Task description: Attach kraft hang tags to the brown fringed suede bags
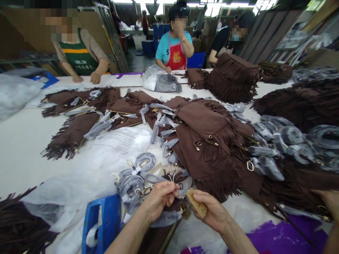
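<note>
My left hand (161, 197) is closed in a pinch on a thin white string (172, 177), whose ends stick up above the fingertips. My right hand (210, 210) grips a tan cardboard tag (196, 204) between thumb and fingers. Under both hands lies a brown bag (159, 238) with a zipped edge and metal fittings, partly hidden by my arms. Just beyond my left hand are coiled straps (135, 183) in clear plastic wrap with gold-coloured clips.
A blue tape dispenser (101, 224) stands left of my left forearm. Brown fringed bags (203, 120) are piled ahead, more wrapped straps (288, 141) to the right. Purple plastic (288, 234) lies front right. Another person's hand (327, 201) reaches in at the right edge; several people are across the table.
</note>
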`<control>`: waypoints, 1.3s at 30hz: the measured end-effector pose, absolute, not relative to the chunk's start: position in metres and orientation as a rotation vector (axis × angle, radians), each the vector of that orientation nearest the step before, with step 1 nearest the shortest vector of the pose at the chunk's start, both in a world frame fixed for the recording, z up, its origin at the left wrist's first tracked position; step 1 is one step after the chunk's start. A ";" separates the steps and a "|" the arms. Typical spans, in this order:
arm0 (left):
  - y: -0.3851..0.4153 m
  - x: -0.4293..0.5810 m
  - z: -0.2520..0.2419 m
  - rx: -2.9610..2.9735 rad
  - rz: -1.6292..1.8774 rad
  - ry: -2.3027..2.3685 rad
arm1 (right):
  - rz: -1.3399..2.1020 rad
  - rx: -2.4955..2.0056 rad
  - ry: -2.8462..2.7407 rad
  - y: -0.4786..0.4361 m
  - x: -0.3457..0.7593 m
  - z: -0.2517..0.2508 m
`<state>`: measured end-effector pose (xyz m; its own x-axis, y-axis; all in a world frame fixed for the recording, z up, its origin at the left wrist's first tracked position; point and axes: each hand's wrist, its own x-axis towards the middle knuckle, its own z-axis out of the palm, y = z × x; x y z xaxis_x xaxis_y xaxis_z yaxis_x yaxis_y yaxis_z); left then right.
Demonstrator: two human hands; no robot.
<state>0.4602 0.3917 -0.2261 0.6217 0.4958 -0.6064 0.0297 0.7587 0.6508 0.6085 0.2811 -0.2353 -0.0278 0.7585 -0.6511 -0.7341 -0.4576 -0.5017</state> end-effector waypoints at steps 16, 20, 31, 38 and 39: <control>0.363 0.441 -0.188 1.577 0.083 0.578 | 1.447 -1.217 0.113 0.297 0.567 -0.223; 0.345 0.442 -0.188 1.765 0.151 0.697 | 1.309 -1.191 0.183 0.300 0.556 -0.222; 0.352 0.447 -0.195 1.508 0.268 0.803 | 1.324 -1.243 -0.074 0.286 0.549 -0.215; 0.354 0.459 -0.220 0.795 0.326 0.882 | 1.322 -1.205 -0.033 0.288 0.543 -0.220; 0.354 0.460 -0.219 0.740 0.345 0.911 | 1.322 -1.179 -0.007 0.288 0.542 -0.221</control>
<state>0.4599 0.3543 -0.2190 0.5818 0.5622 -0.5878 0.0316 0.7065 0.7070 0.5423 0.2879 -0.2209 0.3317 0.7343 -0.5923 -0.7282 -0.1998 -0.6556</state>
